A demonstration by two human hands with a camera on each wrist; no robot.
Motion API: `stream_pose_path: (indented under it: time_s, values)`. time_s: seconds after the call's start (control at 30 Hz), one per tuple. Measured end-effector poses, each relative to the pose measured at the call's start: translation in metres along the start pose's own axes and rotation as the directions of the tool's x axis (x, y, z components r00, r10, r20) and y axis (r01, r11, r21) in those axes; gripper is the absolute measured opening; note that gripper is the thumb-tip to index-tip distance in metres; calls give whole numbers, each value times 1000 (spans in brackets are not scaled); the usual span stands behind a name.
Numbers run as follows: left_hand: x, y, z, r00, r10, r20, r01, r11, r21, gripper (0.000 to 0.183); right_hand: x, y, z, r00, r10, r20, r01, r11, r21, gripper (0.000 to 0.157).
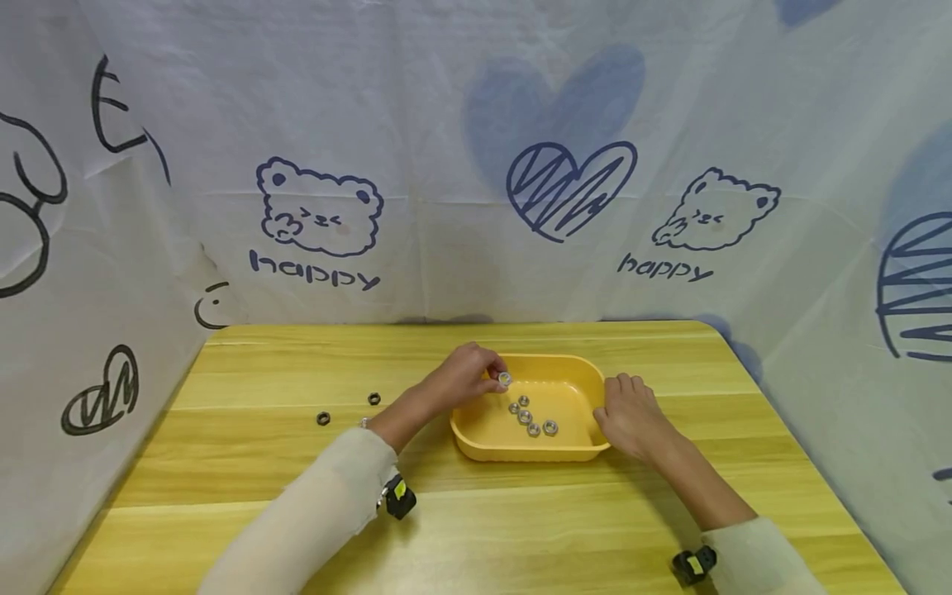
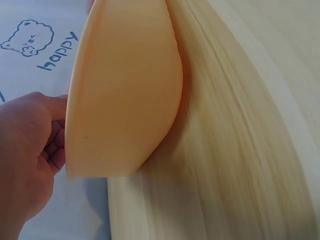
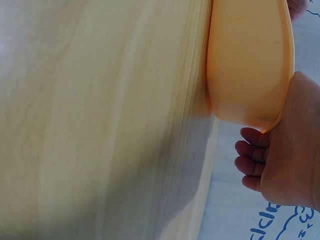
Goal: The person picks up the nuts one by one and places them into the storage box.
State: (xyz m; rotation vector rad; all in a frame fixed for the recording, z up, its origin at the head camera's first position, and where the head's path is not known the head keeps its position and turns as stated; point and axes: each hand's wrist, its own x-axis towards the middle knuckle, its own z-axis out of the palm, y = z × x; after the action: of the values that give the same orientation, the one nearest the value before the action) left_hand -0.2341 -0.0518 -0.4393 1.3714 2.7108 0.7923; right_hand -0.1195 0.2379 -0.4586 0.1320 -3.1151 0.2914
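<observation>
A yellow plastic tray (image 1: 476,453) sits on the wooden table, with several silver hex nuts (image 1: 525,417) lying on its floor. Over its left end my left hand (image 1: 464,373) pinches a silver nut (image 1: 505,379) between thumb and fingers. My right hand (image 1: 632,417) grips the tray's right rim, thumb inside and fingers outside. In the left wrist view the tray's side wall (image 2: 125,90) hides the pinched nut from sight. The right wrist view shows my right hand (image 3: 292,150) at the tray's corner, fingers curled by the rim.
Two dark nuts (image 1: 323,418) lie on the table (image 1: 245,463) left of the tray. A silver nut (image 1: 364,422) is partly hidden behind my left forearm. A printed cloth (image 1: 439,165) hangs behind the table and along its sides.
</observation>
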Motion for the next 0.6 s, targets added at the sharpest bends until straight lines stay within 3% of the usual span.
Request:
stream_pose_path:
  time_s: [0.27, 0.6]
  values:
    - [7, 1, 7, 1000, -2, 28, 1, 1000, 22, 21, 0, 0, 0, 1000, 7, 18, -7, 1000, 16, 23]
    - [13, 9, 16, 998, 6, 62, -14, 991, 132, 22, -1, 1, 1, 1000, 6, 18, -7, 1000, 18, 25]
